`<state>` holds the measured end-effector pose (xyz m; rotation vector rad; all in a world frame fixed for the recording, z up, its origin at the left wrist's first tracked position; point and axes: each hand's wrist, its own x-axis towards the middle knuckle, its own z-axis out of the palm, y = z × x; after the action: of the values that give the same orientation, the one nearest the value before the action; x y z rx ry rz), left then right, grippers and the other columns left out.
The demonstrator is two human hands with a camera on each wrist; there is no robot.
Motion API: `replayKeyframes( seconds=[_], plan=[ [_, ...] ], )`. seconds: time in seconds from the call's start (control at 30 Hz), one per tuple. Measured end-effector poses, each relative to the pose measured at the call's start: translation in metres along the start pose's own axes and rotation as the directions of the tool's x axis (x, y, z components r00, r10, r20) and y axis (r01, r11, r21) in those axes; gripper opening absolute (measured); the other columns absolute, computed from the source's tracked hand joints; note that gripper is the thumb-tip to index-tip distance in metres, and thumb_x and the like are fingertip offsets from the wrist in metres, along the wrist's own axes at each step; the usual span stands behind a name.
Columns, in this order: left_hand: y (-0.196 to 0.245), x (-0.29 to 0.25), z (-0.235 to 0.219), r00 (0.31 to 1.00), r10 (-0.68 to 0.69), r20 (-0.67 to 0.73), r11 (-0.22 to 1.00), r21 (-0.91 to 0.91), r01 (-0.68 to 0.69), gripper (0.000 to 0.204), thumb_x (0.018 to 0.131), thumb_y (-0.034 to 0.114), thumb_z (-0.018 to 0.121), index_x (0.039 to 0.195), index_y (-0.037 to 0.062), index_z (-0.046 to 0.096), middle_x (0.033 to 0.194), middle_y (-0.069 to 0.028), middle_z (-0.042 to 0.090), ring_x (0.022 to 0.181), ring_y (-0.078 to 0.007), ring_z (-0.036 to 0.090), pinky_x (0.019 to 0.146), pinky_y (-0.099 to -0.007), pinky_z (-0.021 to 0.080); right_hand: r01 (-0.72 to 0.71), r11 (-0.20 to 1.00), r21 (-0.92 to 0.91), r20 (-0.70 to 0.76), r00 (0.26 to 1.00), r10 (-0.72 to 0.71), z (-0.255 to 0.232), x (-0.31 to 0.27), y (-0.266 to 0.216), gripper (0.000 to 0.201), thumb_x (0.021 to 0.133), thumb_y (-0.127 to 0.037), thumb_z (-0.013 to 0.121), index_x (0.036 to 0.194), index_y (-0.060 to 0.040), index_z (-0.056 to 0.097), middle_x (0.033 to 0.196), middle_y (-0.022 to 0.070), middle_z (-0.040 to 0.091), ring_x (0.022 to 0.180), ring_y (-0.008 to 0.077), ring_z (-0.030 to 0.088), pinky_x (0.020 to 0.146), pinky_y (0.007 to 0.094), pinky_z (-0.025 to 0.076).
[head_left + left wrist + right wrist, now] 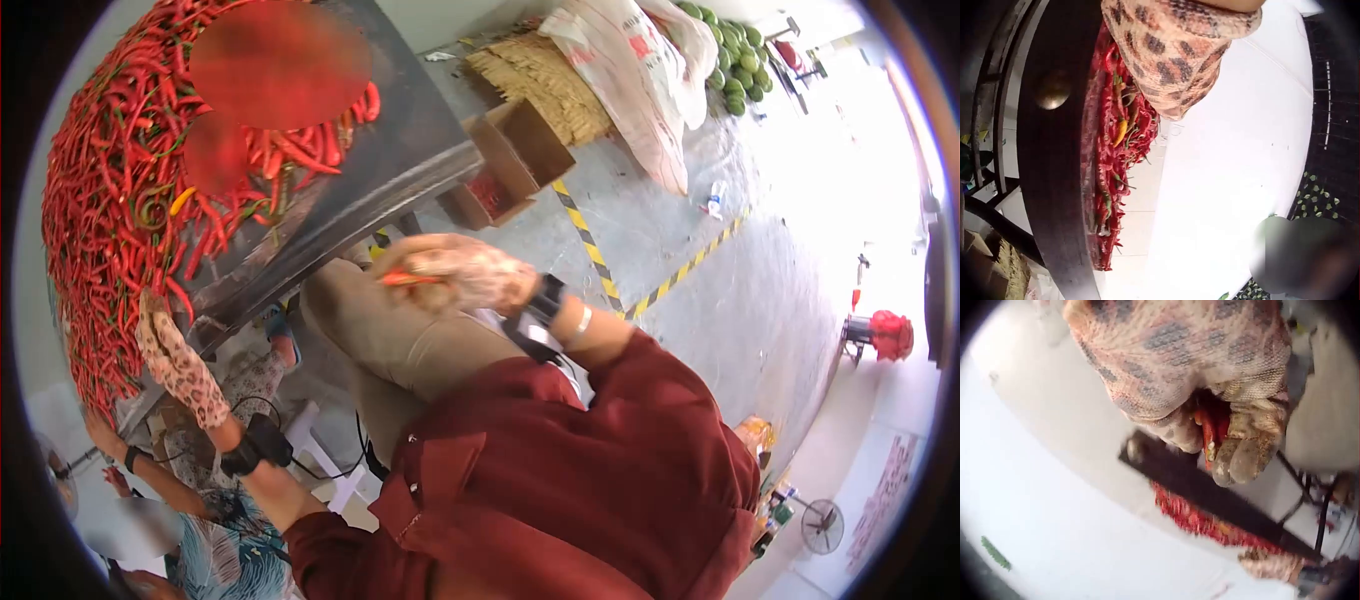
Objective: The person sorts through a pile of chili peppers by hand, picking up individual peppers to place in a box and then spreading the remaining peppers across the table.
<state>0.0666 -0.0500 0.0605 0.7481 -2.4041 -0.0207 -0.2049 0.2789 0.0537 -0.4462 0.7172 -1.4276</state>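
In a leopard-print glove, my right hand (460, 272) is raised over my lap, away from the table. Its fingers curl round red chili peppers (1208, 432), whose ends show between thumb and fingers in the right wrist view. My left hand (180, 365), gloved alike, is at the table's near edge with its extended fingers at the heap of red chilies (95, 200). In the left wrist view the back of the left glove (1169, 59) hides its fingertips. A yellow chili (182, 201) lies among the red ones.
The dark table (400, 115) ends in a raised edge. Beyond it on the floor stand an open cardboard box (515, 150), a white sack (630, 85) and a pile of green produce (738, 65). Another person's hand (103, 435) is at the heap, lower left.
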Motion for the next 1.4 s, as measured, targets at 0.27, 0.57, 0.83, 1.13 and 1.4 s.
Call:
replayKeyframes(
  seconds=[0.27, 0.57, 0.83, 1.13, 1.4],
  plan=[
    [0.015, 0.022, 0.044, 0.994, 0.042, -0.099, 0.997, -0.06, -0.048, 0.047, 0.105, 0.028, 0.033, 0.141, 0.0023, 0.048, 0.143, -0.014, 0.05, 0.13, -0.0279, 0.048, 0.107, -0.0397, 0.036, 0.205, 0.978, -0.048, -0.735, 0.656, -0.174, -0.176, -0.168, 0.14, 0.035, 0.095, -0.018, 0.06, 0.126, -0.0014, 0.057, 0.111, 0.0103, 0.067, 0.079, 0.0149, 0.062, 0.07, 0.0283, 0.052],
    [0.034, 0.023, 0.033, 0.997, -0.006, -0.072, 1.0, 0.009, 0.006, 0.042, 0.103, 0.022, 0.039, 0.138, 0.0029, 0.051, 0.139, -0.0137, 0.053, 0.128, -0.0297, 0.048, 0.108, -0.0397, 0.035, -0.811, 0.201, -0.549, -0.791, 0.426, -0.44, -0.306, -0.126, 0.005, 0.054, 0.089, -0.028, 0.068, 0.132, -0.0035, 0.046, 0.109, 0.0113, 0.068, 0.103, 0.0214, 0.067, 0.082, 0.0299, 0.054],
    [0.079, 0.037, 0.019, 0.98, -0.116, -0.159, 0.989, 0.076, 0.129, 0.035, 0.101, 0.024, 0.048, 0.121, 0.0001, 0.064, 0.113, -0.0168, 0.067, 0.105, -0.0321, 0.061, 0.092, -0.0431, 0.046, -0.427, -0.357, -0.831, -0.297, 0.883, -0.364, -0.303, -0.185, 0.124, 0.044, 0.096, -0.026, 0.052, 0.133, -0.0023, 0.047, 0.119, 0.0155, 0.062, 0.103, 0.0296, 0.063, 0.088, 0.0381, 0.053],
    [0.081, 0.037, 0.016, 0.945, -0.182, -0.272, 0.983, -0.073, 0.168, 0.027, 0.09, 0.016, 0.062, 0.114, 0.0061, 0.068, 0.107, -0.0132, 0.067, 0.101, -0.0309, 0.061, 0.091, -0.0428, 0.046, -0.219, 0.847, -0.485, -0.226, 0.967, 0.12, -0.065, -0.042, 0.026, 0.045, 0.098, -0.034, 0.058, 0.119, 0.005, 0.059, 0.098, 0.014, 0.069, 0.085, 0.0195, 0.067, 0.077, 0.0311, 0.055],
    [0.063, 0.034, -0.005, 0.957, -0.116, -0.266, 0.989, -0.117, 0.088, 0.027, 0.086, 0.013, 0.065, 0.112, 0.0072, 0.069, 0.106, -0.0134, 0.067, 0.103, -0.0317, 0.06, 0.092, -0.043, 0.046, 0.222, 0.424, -0.878, 0.398, 0.83, 0.39, 0.064, 0.101, -0.059, 0.036, 0.098, -0.032, 0.055, 0.117, -0.0015, 0.062, 0.103, 0.0132, 0.067, 0.093, 0.0272, 0.066, 0.082, 0.0368, 0.052]
  ],
)
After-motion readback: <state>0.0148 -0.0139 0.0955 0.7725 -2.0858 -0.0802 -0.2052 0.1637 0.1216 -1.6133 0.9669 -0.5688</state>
